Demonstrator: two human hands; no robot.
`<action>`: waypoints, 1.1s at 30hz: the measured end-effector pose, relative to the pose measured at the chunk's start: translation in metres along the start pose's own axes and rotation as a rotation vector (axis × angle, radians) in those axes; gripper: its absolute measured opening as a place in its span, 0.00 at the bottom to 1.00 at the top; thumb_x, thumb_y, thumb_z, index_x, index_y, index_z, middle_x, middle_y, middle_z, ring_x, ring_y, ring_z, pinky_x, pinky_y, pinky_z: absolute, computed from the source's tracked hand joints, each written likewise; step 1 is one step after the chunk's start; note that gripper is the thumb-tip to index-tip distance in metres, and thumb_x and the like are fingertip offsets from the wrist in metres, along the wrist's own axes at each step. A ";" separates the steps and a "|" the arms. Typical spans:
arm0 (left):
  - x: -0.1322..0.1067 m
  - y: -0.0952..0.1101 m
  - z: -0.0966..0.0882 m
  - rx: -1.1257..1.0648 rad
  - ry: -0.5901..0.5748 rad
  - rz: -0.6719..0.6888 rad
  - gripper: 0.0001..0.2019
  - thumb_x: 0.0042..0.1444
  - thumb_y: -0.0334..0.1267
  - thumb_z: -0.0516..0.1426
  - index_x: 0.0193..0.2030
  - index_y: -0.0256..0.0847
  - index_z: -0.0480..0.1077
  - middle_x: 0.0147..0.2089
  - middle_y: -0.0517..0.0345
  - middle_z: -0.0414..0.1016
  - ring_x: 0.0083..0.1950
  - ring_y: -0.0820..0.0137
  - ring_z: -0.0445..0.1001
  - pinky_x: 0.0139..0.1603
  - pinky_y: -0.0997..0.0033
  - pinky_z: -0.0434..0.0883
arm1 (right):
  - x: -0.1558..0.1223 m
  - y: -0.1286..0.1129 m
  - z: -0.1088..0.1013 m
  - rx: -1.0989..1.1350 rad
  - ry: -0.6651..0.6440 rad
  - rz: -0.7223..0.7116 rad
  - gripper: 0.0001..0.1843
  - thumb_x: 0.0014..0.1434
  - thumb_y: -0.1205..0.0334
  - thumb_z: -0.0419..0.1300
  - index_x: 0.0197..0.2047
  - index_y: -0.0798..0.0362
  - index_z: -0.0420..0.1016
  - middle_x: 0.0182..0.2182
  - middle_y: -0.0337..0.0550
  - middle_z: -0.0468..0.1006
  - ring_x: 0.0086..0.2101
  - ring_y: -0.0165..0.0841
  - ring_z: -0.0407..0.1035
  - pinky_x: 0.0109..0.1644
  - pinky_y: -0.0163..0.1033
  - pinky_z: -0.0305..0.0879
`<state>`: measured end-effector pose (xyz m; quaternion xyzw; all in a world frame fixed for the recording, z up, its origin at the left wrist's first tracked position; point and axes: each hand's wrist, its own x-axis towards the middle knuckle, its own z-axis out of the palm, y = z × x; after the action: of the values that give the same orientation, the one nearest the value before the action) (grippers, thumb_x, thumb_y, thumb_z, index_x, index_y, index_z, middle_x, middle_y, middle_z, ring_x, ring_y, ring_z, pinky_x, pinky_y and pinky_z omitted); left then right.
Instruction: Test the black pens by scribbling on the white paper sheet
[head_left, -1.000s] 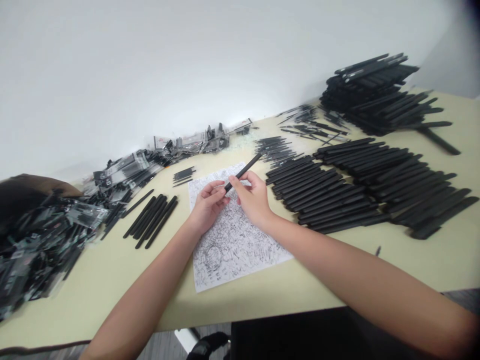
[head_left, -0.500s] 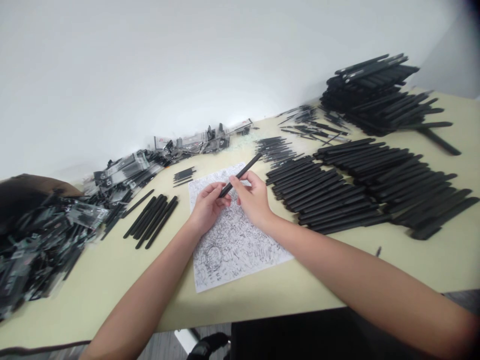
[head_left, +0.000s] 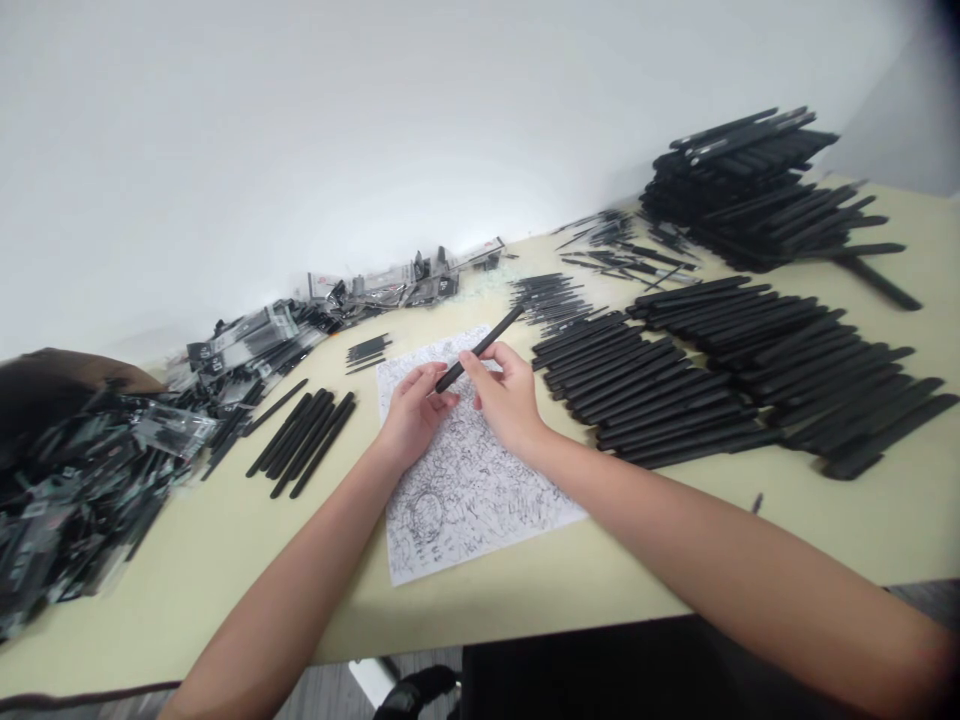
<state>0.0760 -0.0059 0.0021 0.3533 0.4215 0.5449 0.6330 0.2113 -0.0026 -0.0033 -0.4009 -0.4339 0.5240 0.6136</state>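
Observation:
A black pen (head_left: 491, 338) slants up to the right above a scribbled white sheet (head_left: 465, 480) on the pale table (head_left: 225, 540). My right hand (head_left: 510, 395) pinches the pen near its middle. My left hand (head_left: 412, 410) is closed on its lower end, fingers curled over the tip. Both hands hover over the upper part of the sheet.
Rows of black pens (head_left: 712, 370) lie to the right, with a taller stack (head_left: 750, 180) at the far right corner. A small row of pens (head_left: 304, 440) lies left of the sheet. Plastic packets (head_left: 90, 470) pile along the left and back edge. Thin refills (head_left: 547, 295) lie beyond the sheet.
The pen's lower end has slid a little further into my left hand. Both arms stay where they were.

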 end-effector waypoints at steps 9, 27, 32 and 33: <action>-0.002 0.001 0.001 0.055 -0.073 0.019 0.13 0.52 0.43 0.65 0.39 0.38 0.70 0.24 0.61 0.75 0.23 0.74 0.73 0.34 0.72 0.71 | 0.000 -0.002 0.000 0.010 -0.005 -0.003 0.17 0.53 0.45 0.63 0.32 0.51 0.69 0.23 0.33 0.71 0.16 0.22 0.58 0.18 0.30 0.53; 0.000 0.001 0.001 0.040 -0.027 -0.028 0.14 0.53 0.45 0.63 0.40 0.37 0.71 0.28 0.60 0.75 0.25 0.76 0.73 0.36 0.72 0.72 | -0.001 -0.005 0.000 0.011 -0.005 -0.002 0.17 0.54 0.46 0.63 0.32 0.52 0.71 0.21 0.33 0.70 0.16 0.23 0.59 0.19 0.30 0.53; -0.001 0.001 0.001 0.054 -0.046 -0.006 0.12 0.53 0.42 0.64 0.39 0.37 0.70 0.23 0.62 0.73 0.24 0.75 0.72 0.34 0.72 0.71 | -0.002 -0.006 0.000 0.028 -0.008 0.004 0.17 0.54 0.46 0.63 0.32 0.52 0.71 0.21 0.33 0.69 0.16 0.22 0.59 0.18 0.30 0.52; -0.001 0.001 0.001 0.052 -0.048 -0.003 0.12 0.53 0.41 0.64 0.39 0.37 0.70 0.23 0.62 0.73 0.24 0.75 0.72 0.34 0.73 0.71 | -0.002 -0.006 0.000 0.029 -0.010 0.004 0.17 0.54 0.46 0.63 0.32 0.52 0.71 0.21 0.33 0.70 0.16 0.22 0.58 0.18 0.30 0.52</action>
<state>0.0770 -0.0068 0.0035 0.3821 0.4209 0.5242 0.6341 0.2124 -0.0052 0.0019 -0.3903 -0.4283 0.5335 0.6161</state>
